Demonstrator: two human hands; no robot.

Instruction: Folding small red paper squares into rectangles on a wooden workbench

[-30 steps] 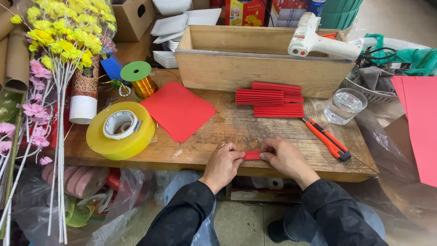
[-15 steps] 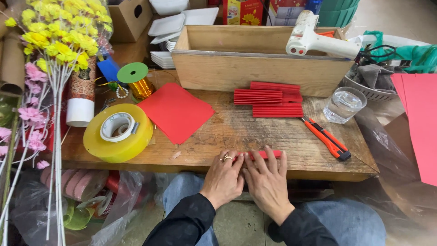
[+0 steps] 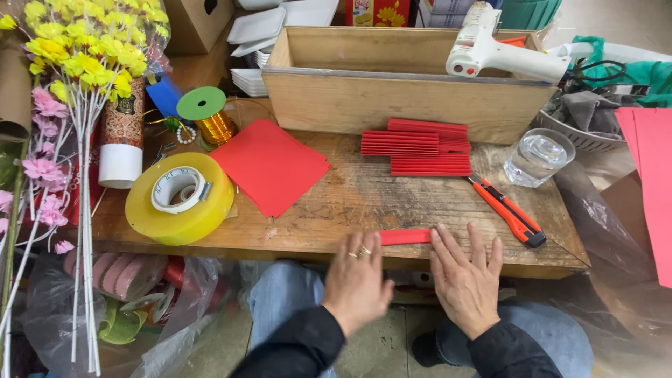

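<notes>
Left hand (image 3: 358, 274) flat, fingers spread, palm down at the near edge of the tabletop (image 3: 364, 199), fingertips just touching the left end of the folded red paper strip (image 3: 405, 236). Right hand (image 3: 467, 274) also flat and open, fingertips at the strip's right end. Neither hand grips anything. Strip lies flat along the near edge, between the two hands.

Versus half a second ago: hands were side by side, pressing on top of the strip; now they are spread apart to its ends and the strip's middle is uncovered. A second ago both hands pinched it between fingertips.

Outward:
- orange utility knife (image 3: 507, 211) just right of the strip, angled
- stack of pleated red paper (image 3: 420, 147) further back, centre
- flat red paper square (image 3: 269, 166) to its left
- big roll of yellowish tape (image 3: 180, 198) at left
- clear glass (image 3: 537, 156) at right
- open wooden box (image 3: 399, 84) at the back, white glue gun (image 3: 500, 56) resting on its rim

Packages:
- white cylinder with dark red patterned wrap (image 3: 122, 136) at far left, upright
- gold wire spool with green disc top (image 3: 208, 115) beside it
- red-and-yellow printed carton (image 3: 378, 12) behind the box
- brown cardboard box (image 3: 192, 21) at back left
- yellow artificial flowers (image 3: 84, 49) in clear wrap at top left
</notes>
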